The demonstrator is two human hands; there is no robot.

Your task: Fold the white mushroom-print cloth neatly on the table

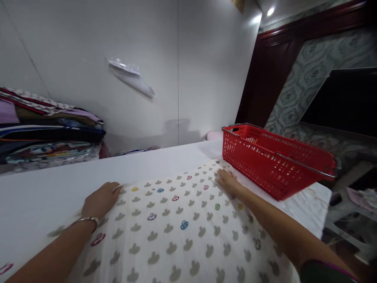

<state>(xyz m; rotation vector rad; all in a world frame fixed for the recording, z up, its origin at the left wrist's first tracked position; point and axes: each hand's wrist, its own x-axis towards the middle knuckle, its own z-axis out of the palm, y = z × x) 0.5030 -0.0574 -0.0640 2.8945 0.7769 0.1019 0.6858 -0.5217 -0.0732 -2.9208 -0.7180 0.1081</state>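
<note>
A white cloth (167,212) printed with grey and coloured mushroom shapes lies spread over the near part of the white table (147,163). At the cloth's far left corner is my left hand (101,198), with a bangle at the wrist; its fingers are curled down at the cloth's edge and their tips are hidden. My right hand (228,181) rests flat on the far right part of the cloth, fingers a little apart, just left of the red basket.
The red perforated basket (265,157) with metal handles stands at the table's right end. Folded clothes (50,129) are stacked at the left. Behind the table rises a pale panel (141,35). A white stool (350,212) is at the right.
</note>
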